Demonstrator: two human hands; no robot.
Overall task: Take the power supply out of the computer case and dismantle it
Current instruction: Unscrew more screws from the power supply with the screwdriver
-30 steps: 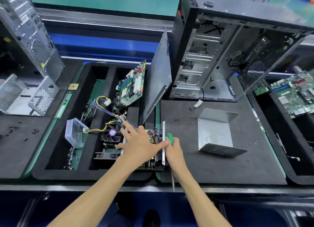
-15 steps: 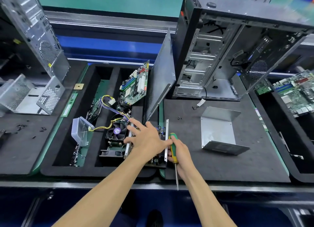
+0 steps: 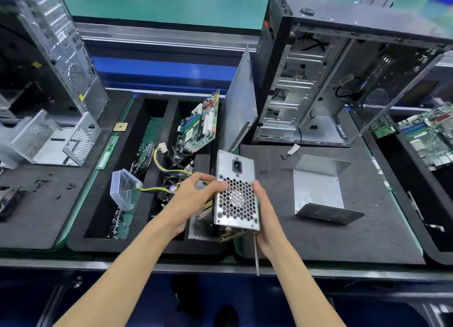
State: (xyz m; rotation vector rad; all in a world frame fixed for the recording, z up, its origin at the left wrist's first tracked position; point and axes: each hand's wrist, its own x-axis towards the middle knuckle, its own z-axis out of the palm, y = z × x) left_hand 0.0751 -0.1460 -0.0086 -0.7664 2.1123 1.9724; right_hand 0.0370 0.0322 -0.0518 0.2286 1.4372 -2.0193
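The power supply (image 3: 235,194) is tipped up on edge between my hands, its silver rear panel with honeycomb grille and black socket facing me. My left hand (image 3: 196,192) grips its left side, thumb on the grille. My right hand (image 3: 266,216) holds its right edge, with a screwdriver in the same hand; only the screwdriver's metal shaft (image 3: 256,253) shows, pointing down toward me. Yellow wires (image 3: 157,188) trail from the unit to the left. The open black computer case (image 3: 331,76) stands upright at the back right. A bent silver cover plate (image 3: 318,189) lies on the mat to the right.
A black foam tray (image 3: 98,179) on the left holds a green motherboard (image 3: 199,124), a clear plastic box (image 3: 123,189) and loose parts. A grey side panel (image 3: 241,106) leans against the case. Another case (image 3: 56,50) and metal brackets (image 3: 49,138) stand far left; boards (image 3: 429,135) lie far right.
The power supply was lying in the tray under my left hand; now both hands have lifted and turned it so its grille panel faces me. The screwdriver's green handle is now hidden.
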